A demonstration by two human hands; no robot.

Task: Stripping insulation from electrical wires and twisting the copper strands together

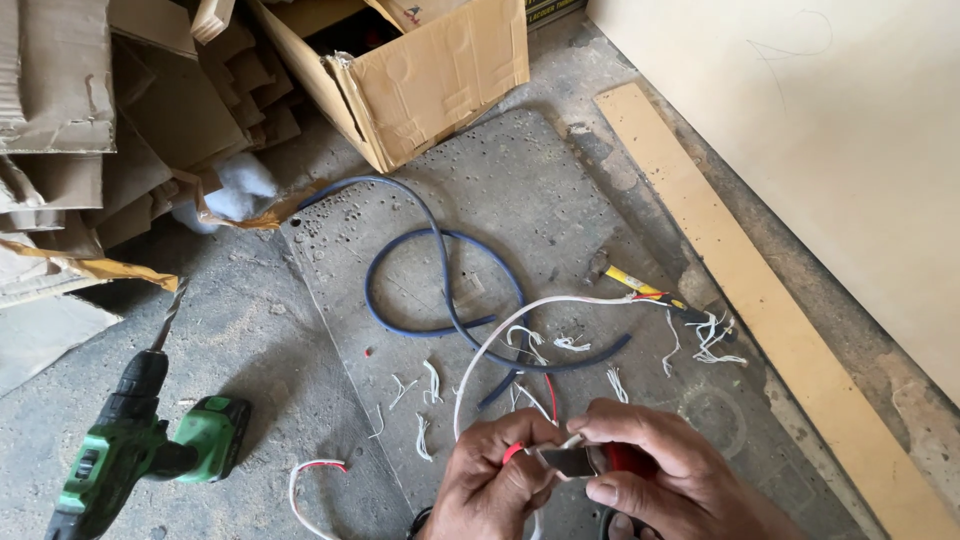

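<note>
Head view, near to far.

Left hand (497, 480): fingers closed, pinching a thin red wire (512, 452) where it leaves the white sheathed cable (500, 345). Right hand (655, 470): fingers closed around a flat grey blade (568, 461) on a red-handled tool (627, 459), edge set against the wire between the two hands. Whether the edge has bitten into the insulation cannot be told; the thumbs cover the contact point.

Judgement on the cut: keep the pinch close to the blade so the wire does not bend, hold the edge shallow, score the jacket only, and pull off along the wire, away from the left thumb.

Just left of the hands, a short red-and-white wire offcut (305, 478) curls on the floor. Further left lies a green cordless drill (135, 445) with a bit in the chuck.

Beyond the hands, on the grey slab (520, 175): white insulation scraps (425, 385), roughly a dozen, some too small to count surely. One dark blue cable (445, 285), looped once. One yellow-handled tool (645, 290) at the white cable's far end, among more scraps.

Right: one pale wooden strip (760, 300) along a light board (830, 140).

Far: one open cardboard box (430, 75); flattened cardboard pile (70, 130) at left.

Count: hands 2, drill 1, cables 2, hand tools 2, box 1.
</note>
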